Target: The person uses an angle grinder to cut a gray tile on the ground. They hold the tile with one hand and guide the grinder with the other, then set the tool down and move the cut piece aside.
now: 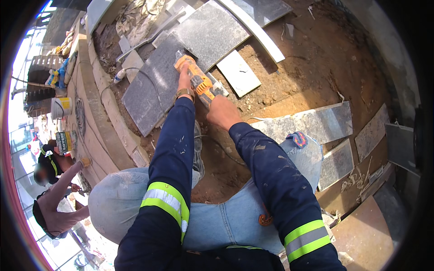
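Note:
Both of my hands are closed around an orange and dark-grey angle grinder [199, 80]. My left hand [184, 77] grips its front part near the head, and my right hand [223, 112] wraps its rear end. The tool's head is over the edges of two grey stone slabs; its disc cannot be made out. One dark slab [147, 92] lies on the left beneath the head. A lighter speckled slab [210, 34] is beyond it and to the right. Close by on the soil rests a pale tile piece [238, 74].
A long white strip [255, 29] crosses the slabs at the back. A thin cable [151, 79] runs over the left slab. More slab pieces [312, 122] lie on brown soil at right. Buckets [61, 107] and other people [56, 198] are at left, beyond a curved kerb [110, 101].

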`<act>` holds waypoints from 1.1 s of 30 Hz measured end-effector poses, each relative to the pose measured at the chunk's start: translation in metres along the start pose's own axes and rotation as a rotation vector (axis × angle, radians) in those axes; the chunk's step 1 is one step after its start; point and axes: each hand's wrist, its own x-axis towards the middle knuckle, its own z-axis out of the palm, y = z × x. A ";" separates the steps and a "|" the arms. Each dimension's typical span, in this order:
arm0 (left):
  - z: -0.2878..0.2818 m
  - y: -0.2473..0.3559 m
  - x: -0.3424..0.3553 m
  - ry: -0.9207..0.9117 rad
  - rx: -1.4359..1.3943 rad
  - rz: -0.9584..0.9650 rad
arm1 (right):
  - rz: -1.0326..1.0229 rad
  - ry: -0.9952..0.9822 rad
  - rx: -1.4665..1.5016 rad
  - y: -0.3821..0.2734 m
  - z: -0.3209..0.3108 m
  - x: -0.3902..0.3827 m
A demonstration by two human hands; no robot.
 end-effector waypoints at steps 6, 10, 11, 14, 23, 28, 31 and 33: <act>-0.003 -0.006 0.001 -0.005 0.012 0.016 | -0.002 0.009 -0.016 0.002 0.001 -0.002; 0.002 -0.007 -0.006 -0.008 0.016 -0.003 | 0.005 0.008 -0.023 0.006 0.003 -0.002; 0.001 -0.007 -0.005 -0.010 0.014 0.002 | 0.008 0.005 -0.022 0.005 0.002 -0.002; -0.001 -0.006 -0.004 -0.019 0.007 0.007 | 0.014 -0.009 -0.013 0.003 0.000 -0.005; 0.007 -0.003 -0.019 0.021 0.006 -0.023 | 0.019 0.001 0.005 0.004 -0.002 -0.010; 0.009 -0.003 -0.021 0.005 0.009 0.007 | 0.017 -0.006 -0.006 0.005 -0.001 -0.010; 0.005 -0.001 -0.019 0.007 0.009 -0.003 | -0.004 -0.010 -0.012 0.003 -0.001 -0.011; 0.010 -0.002 -0.025 0.017 0.018 -0.013 | 0.010 -0.015 -0.012 0.005 -0.002 -0.011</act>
